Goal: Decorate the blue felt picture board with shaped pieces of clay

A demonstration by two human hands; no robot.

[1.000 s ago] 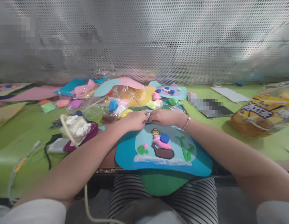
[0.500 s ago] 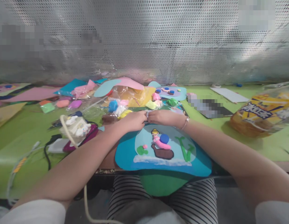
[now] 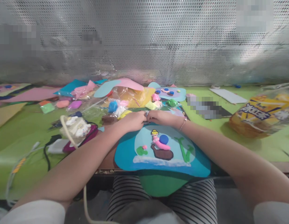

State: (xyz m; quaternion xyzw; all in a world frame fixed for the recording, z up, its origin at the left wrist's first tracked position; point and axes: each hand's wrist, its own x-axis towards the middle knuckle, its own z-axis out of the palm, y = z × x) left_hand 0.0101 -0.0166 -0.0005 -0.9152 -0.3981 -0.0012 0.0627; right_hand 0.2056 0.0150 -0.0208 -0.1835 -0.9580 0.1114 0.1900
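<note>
My left hand (image 3: 136, 120) and my right hand (image 3: 161, 118) meet fingertip to fingertip just beyond the craft picture. Fingers on both are curled and pinched together around something small and greyish that I cannot make out. In front of them lies the blue foam-sheet picture (image 3: 127, 152), reaching over the table edge. On it are a clay figure in pink with a yellow top (image 3: 154, 134), a blue disc (image 3: 164, 139), a brown snail-like shape (image 3: 163, 153), green weed strands (image 3: 184, 151) and a white wave strip (image 3: 161, 160). A green sheet (image 3: 163, 183) hangs below it.
Bagged clay lumps, one blue (image 3: 113, 106), lie beyond my hands. A purple clay picture (image 3: 174, 92) sits behind. At right stands a large tea bottle (image 3: 258, 115); at left are a white charger (image 3: 57, 146) and cables. A perforated metal screen (image 3: 144, 43) closes the back.
My right hand's fingers have curled a little more and shifted slightly. The left hand stays nearly in place, and the things on the table have not moved.
</note>
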